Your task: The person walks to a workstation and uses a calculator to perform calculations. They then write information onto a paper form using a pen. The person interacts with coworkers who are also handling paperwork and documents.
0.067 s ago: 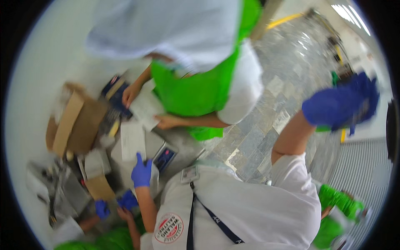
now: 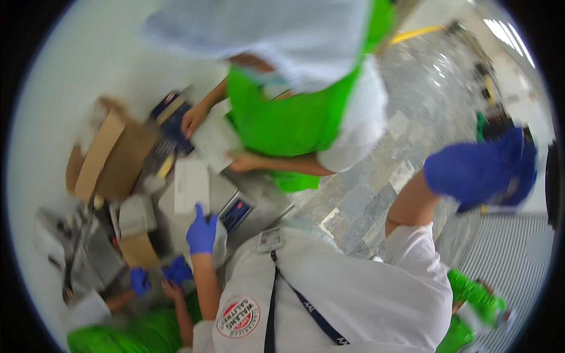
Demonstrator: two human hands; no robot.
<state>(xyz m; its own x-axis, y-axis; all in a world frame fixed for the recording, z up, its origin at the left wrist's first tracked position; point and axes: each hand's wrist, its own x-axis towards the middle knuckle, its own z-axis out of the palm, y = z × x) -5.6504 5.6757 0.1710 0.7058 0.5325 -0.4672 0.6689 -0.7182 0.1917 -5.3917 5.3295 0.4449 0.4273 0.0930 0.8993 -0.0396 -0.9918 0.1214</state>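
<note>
My left hand [image 2: 202,233], in a blue glove, is at the near edge of a flat white packet [image 2: 192,187]. Its index finger stretches out to the packet's edge, with the thumb apart. Under the packet is a weighing scale [image 2: 236,212] with a dark blue display panel. Out to the right, well away from the table, my right hand [image 2: 479,170] is raised in a blue glove. Motion blurs its fingers, so I cannot make out whether it holds anything.
Across the table a co-worker in a green apron [image 2: 282,126] holds a white sheet or packet [image 2: 216,141]. An open cardboard box [image 2: 115,159] stands at the left, near grey plastic bags [image 2: 94,259]. Another person's blue-gloved hands [image 2: 178,270] work at the lower left.
My raised right hand has swung slightly downward. The whole view has shifted a little, and my left hand stays at the white packet's edge.
</note>
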